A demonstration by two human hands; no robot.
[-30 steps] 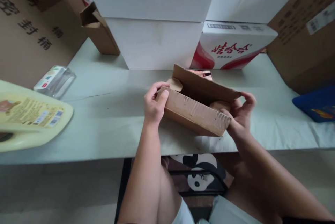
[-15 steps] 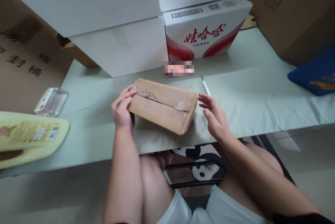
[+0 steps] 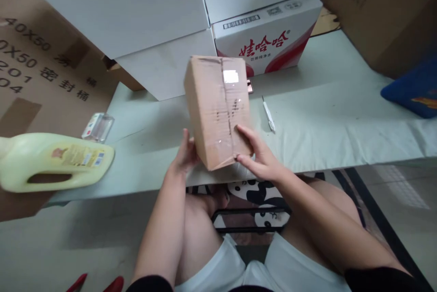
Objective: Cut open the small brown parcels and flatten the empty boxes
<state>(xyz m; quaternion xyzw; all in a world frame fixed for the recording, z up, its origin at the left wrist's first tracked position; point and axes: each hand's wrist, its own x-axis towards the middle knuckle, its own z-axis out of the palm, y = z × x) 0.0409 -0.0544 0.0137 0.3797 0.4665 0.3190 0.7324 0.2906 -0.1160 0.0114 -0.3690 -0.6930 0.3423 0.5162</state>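
Observation:
A small brown cardboard box (image 3: pixel 218 110) is tilted up in front of me, its taped seam running lengthwise along the side facing me. My right hand (image 3: pixel 257 153) grips its lower right corner, thumb and fingers over the face and edge. At the lower left, my left hand (image 3: pixel 186 153) supports the box with the thumb raised and the other fingers partly hidden behind the cardboard. To the right of the box, a white craft knife (image 3: pixel 269 116) lies on the cloth-covered table (image 3: pixel 324 100). A small pinkish item (image 3: pixel 250 86) is mostly covered by the box.
White cartons (image 3: pixel 164 5) and a red-and-white water carton (image 3: pixel 266 46) stand at the back. On the left are a pale yellow jug (image 3: pixel 78 151) and a clear plastic container (image 3: pixel 99 127). Large brown cartons flank both sides; a blue item (image 3: pixel 413 87) is at right.
The cardboard box has been turned from lying crosswise to standing lengthwise, tilted up. My right hand, apart from it before, now grips its corner; my left hand has shifted to its lower left.

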